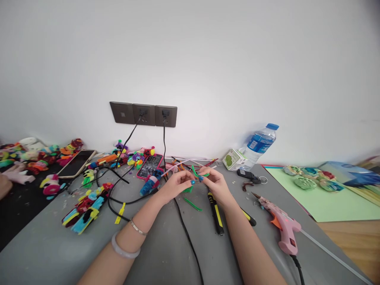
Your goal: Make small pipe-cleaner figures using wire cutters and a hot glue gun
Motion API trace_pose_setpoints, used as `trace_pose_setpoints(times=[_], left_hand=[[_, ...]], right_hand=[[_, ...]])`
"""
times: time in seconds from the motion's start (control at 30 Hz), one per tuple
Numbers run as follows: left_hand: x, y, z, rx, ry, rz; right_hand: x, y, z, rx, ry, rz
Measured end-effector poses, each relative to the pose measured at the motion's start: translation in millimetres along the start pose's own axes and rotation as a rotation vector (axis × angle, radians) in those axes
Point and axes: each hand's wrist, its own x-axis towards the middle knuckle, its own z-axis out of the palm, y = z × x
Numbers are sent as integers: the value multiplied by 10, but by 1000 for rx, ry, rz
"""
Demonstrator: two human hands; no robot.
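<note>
My left hand (175,184) and my right hand (214,180) meet above the grey table (166,253), fingers pinched together on a thin green pipe cleaner (198,174) held between them. A loose green strip (192,204) lies on the table just below the hands. A small green piece (187,190) shows under my left fingers. A black and yellow tool (216,213) lies beside my right wrist. A black cable (187,237) runs between my forearms.
A pink glue gun (283,227) lies at right, near a water bottle (258,146), a small green carton (233,159) and keys (249,176). A phone (150,166) and several colourful craft pieces (86,208) lie at left. Wall sockets (144,114) sit behind. Green paper (320,198) holds paper flowers.
</note>
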Motion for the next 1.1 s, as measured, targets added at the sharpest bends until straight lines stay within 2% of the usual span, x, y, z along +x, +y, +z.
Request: trace_pose_setpoints(times=[0.23, 0.47, 0.67, 0.8, 0.9, 1.1], left_hand=[[29, -23, -20, -37, 124, 46], [33, -58, -32, 6, 121, 13], [39, -79, -57, -9, 107, -6], [20, -74, -82, -15, 43, -49], [-1, -55, -101, 1, -54, -96], [-47, 15, -127, 54, -238, -142]], right_hand=[[11, -48, 53, -69, -67, -68], [12, -11, 55, -104, -95, -110], [2, -23, 36, -48, -63, -65], [-6, -14, 10, 6, -54, -60], [-9, -14, 8, 37, -75, -62], [-27, -72, 30, 85, -242, 18]])
